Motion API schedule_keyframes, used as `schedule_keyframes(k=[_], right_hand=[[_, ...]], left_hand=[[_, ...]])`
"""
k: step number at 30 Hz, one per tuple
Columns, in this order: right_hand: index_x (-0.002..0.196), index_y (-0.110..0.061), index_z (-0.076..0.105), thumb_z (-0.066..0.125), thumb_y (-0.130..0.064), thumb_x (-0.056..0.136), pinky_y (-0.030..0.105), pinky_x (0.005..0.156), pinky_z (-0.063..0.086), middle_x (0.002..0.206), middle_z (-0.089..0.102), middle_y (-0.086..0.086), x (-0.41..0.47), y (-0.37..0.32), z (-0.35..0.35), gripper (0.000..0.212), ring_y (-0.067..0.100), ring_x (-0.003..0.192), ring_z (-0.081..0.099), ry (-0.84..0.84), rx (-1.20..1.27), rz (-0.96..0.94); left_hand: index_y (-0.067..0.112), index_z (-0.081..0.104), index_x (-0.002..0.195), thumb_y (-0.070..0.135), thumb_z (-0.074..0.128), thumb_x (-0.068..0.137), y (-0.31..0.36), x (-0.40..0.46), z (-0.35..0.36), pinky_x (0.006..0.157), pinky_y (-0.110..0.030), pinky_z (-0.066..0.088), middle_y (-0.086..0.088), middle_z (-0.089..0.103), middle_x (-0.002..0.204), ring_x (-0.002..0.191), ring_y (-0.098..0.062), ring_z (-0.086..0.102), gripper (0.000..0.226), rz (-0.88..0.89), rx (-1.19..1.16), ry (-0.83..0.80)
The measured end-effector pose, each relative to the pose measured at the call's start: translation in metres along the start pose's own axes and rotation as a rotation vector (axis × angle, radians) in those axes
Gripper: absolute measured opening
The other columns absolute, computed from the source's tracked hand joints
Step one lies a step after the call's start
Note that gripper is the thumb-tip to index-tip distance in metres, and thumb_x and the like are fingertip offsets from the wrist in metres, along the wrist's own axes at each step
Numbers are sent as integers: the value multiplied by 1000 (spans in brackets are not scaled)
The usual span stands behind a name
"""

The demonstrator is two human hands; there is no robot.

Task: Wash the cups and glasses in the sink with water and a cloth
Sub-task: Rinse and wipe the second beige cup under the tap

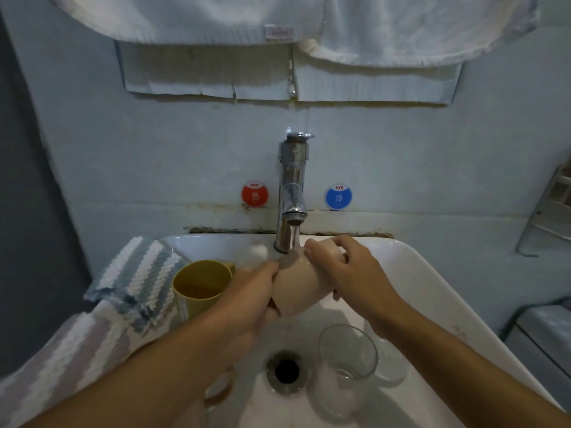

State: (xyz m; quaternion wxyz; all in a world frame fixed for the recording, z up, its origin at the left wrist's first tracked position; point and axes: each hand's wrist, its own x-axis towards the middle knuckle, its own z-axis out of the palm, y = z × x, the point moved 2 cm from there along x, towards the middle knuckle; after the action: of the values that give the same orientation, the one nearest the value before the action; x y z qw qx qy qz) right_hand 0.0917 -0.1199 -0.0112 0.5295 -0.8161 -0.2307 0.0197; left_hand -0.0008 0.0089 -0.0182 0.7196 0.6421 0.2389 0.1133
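Observation:
A pale pink cup (298, 285) lies tilted on its side under the chrome tap (291, 208), held over the white sink (432, 279). My left hand (250, 291) grips its rim end, and my right hand (346, 270) grips its base end. A yellow mug (197, 285) with liquid inside stands at the sink's left. A clear glass (346, 369) stands upright right of the drain (286, 370), with a second clear glass (391, 362) behind it. The striped cloth (123, 304) hangs over the sink's left rim. Part of another cup (221, 387) peeks out under my left forearm.
Red hot and blue cold stickers (338, 197) flank the tap on the wall. White towels (278, 23) hang overhead. A wire rack (553, 208) is mounted at the right, and a grey bin (543, 341) stands below it.

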Motion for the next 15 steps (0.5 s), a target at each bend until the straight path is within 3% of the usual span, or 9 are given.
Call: schedule_keyframes(k=[2,5,10,13,15], right_hand=[[119,-18,56,53,-58,91,21,56,47,106,61,1,1,2,-1,49,17,82,61,10,18,61],[117,-18,54,45,-62,93,20,55,49,104,62,2,2,5,-2,51,18,81,65,23,7,119],[115,-24,53,34,-56,99,30,70,61,108,62,8,6,8,-4,41,25,85,69,-27,-45,78],[123,-16,54,30,-59,99,23,59,58,105,66,10,9,11,-4,55,22,71,71,-9,47,185],[123,-16,54,27,-60,99,22,58,57,104,66,10,9,13,-4,57,20,65,70,-7,52,226]], left_hand=[[13,63,114,35,49,100,-2,3,0,69,-38,57,-14,68,105,93,-27,66,29,20,1,-4],[20,60,122,41,53,97,0,1,2,90,-46,56,-9,67,111,101,-26,66,34,77,47,-19],[28,54,127,52,56,91,3,-1,2,80,-31,50,2,59,114,101,-15,58,43,188,209,2],[28,47,135,53,59,88,2,-2,1,93,-41,54,1,56,121,107,-19,58,54,186,178,-7],[32,40,139,49,64,86,2,-2,2,92,-41,56,3,53,126,107,-18,58,61,203,224,-36]])
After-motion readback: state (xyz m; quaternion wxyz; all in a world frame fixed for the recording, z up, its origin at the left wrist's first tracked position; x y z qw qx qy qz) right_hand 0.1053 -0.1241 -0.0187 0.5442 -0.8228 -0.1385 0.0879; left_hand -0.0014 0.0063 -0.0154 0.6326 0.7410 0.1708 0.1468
